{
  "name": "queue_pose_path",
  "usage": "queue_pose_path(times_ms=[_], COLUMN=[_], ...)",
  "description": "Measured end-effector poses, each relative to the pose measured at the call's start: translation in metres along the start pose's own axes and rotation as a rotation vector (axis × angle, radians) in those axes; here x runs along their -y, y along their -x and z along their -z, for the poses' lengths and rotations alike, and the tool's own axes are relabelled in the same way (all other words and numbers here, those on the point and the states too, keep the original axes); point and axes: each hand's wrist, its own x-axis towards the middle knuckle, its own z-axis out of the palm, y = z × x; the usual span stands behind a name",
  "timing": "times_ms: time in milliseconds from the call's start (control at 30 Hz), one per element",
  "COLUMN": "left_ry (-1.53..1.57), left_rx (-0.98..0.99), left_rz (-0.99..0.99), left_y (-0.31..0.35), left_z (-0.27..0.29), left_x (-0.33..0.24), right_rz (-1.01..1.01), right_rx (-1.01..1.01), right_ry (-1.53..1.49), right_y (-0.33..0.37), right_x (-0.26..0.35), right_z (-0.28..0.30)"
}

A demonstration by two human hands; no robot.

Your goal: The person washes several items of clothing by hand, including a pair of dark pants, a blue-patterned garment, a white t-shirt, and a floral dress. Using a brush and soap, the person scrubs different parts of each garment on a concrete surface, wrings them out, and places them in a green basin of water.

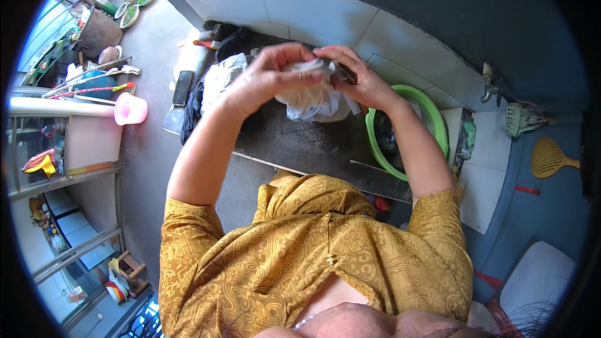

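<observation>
Both hands are raised together over a dark stone counter (300,141). Between them hangs a bunched white cloth (316,101), its lower folds drooping toward the slab. My left hand (272,78) is closed on the cloth's upper left part, thumb stretched across it. My right hand (365,84) pinches the upper right end, where a darker strip shows by the fingers; what that strip is I cannot tell. Left of the cloth, more white laundry (224,78) lies heaped on the counter, with dark fabric (193,109) beside it.
Under my right forearm stands a green basin (443,128) with dark contents. A tap (491,87) juts from the tiled wall at right, near a pale green holder (518,119) and a yellow slotted scoop (551,158). A pink bucket (131,109) is at left.
</observation>
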Motion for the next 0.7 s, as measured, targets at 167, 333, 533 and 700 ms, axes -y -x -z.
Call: queue_pose_path(times_ms=[167,333,533,700], left_ry=[-0.243,-0.254,-0.547,-0.105], left_rx=[-0.108,-0.364,-0.859,-0.542], left_rz=[-0.232,-0.378,-0.294,-0.180], left_y=[0.009,0.022,0.040,0.041], left_z=[0.003,0.027,0.123,0.077], left_x=[-0.078,-0.093,-0.046,0.007], right_rz=[-0.186,0.029,0.048,-0.345], right_rx=[0.180,-0.111,-0.457,0.191], right_ry=[0.281,0.459,0.629,0.552], right_y=[-0.008,0.010,0.049,0.092], right_x=[0.024,0.027,0.068,0.029], right_z=[0.039,0.066,0.097,0.048])
